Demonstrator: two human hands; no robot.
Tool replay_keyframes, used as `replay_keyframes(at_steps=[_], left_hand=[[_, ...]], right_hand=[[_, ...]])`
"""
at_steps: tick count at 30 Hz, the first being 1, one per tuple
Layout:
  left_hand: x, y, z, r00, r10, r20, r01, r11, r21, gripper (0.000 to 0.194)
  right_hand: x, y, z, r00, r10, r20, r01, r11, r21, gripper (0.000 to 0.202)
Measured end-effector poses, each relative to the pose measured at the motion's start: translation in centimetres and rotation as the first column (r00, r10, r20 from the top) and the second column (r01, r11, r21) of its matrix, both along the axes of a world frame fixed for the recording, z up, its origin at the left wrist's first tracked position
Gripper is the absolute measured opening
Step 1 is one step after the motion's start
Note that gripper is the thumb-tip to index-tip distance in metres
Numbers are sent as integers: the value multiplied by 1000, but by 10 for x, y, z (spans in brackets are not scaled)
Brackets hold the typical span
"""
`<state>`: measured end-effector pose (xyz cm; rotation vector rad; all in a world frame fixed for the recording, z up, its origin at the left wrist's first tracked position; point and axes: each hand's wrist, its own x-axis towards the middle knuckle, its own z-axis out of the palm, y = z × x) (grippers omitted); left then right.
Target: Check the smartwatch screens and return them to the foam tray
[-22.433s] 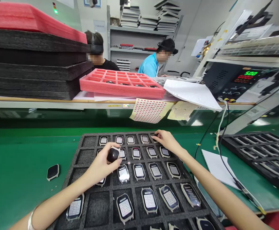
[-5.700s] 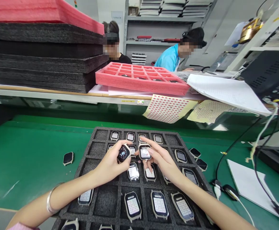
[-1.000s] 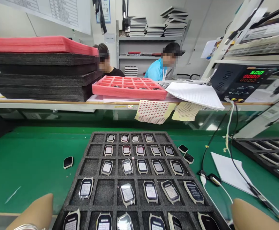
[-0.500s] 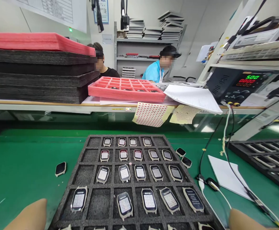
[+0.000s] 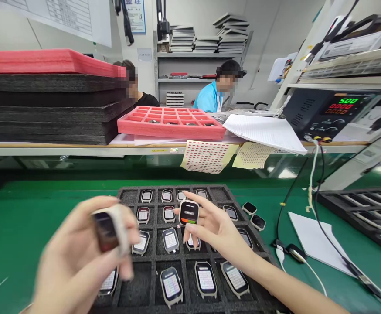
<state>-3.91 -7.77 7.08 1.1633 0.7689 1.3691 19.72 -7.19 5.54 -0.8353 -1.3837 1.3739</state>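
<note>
A black foam tray (image 5: 138, 264) with square compartments lies on the green table, many of them holding square watches with lit screens. My left hand (image 5: 82, 253), blurred, grips a watch (image 5: 112, 229) above the tray's left side. Over the middle compartments, my right hand (image 5: 210, 222) holds another watch (image 5: 189, 212) between thumb and fingers; its screen shows red and green at the bottom. Two dark-screened watches, one of them here (image 5: 258, 222), lie on the table just right of the tray.
Black foam trays with a red one on top (image 5: 46, 61) stand on the shelf, beside a red compartment tray (image 5: 171, 126). At right are a power supply (image 5: 328, 113), cables, white paper (image 5: 318, 244) and another watch tray (image 5: 367, 209). Two people are behind the shelf.
Both hands have come in over the tray, each now holding a watch. The dark-screened watch that lay on the table left of the tray is no longer visible there.
</note>
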Motion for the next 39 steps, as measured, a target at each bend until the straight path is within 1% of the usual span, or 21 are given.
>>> replay_keyframes(at_steps=[2, 3, 4, 6, 7, 9, 11, 14, 19, 22, 25, 29, 32, 36, 39], left_hand=[[15, 8, 0, 996, -87, -14, 86, 995, -44, 41], [23, 14, -2, 987, -161, -13, 159, 983, -91, 39], [30, 19, -5, 973, -230, -7, 227, 964, -137, 41], [39, 28, -14, 944, -329, 13, 325, 925, -196, 47], [41, 32, -19, 932, -362, 19, 359, 911, -202, 49], [40, 35, -25, 918, -395, 25, 393, 903, -175, 52], [36, 36, -29, 913, -406, 30, 406, 904, -133, 52], [31, 38, -31, 903, -428, 33, 429, 898, -98, 53], [30, 40, -34, 893, -450, -10, 448, 892, -59, 54], [30, 40, -37, 890, -455, -26, 453, 889, -57, 48], [29, 39, -39, 891, -451, -51, 450, 892, -42, 42], [30, 39, -40, 896, -437, -73, 436, 899, -34, 37], [31, 39, -40, 906, -413, -95, 412, 911, -27, 34], [31, 39, -40, 920, -368, -132, 370, 929, -12, 32], [30, 40, -40, 925, -357, -132, 358, 933, -13, 35]], right_hand=[[2, -1, -1, 1000, 17, 21, -17, 1000, 2, 58], [2, -1, -1, 999, 23, 26, -23, 1000, 1, 58], [3, -1, -1, 999, 23, 26, -23, 1000, 2, 58], [4, 0, -1, 1000, 11, 18, -11, 1000, 8, 58], [4, 0, -1, 1000, 4, 13, -4, 1000, 12, 57], [4, 1, -2, 1000, -12, 13, 12, 1000, 19, 55], [4, 2, -4, 999, -28, 25, 27, 999, 23, 52], [3, 2, -8, 998, -41, 50, 39, 999, 27, 53], [3, 2, -8, 999, -13, 32, 12, 1000, 15, 53], [2, 2, -8, 999, -32, 34, 32, 999, 13, 44], [2, 3, -11, 993, -73, 92, 70, 997, 32, 32], [2, 3, -14, 980, -102, 168, 95, 994, 46, 26], [2, 0, -11, 989, -49, 138, 46, 999, 26, 31], [3, -3, -7, 997, 52, 59, -52, 999, -1, 50], [4, -3, -8, 997, 67, 38, -66, 998, -21, 56]])
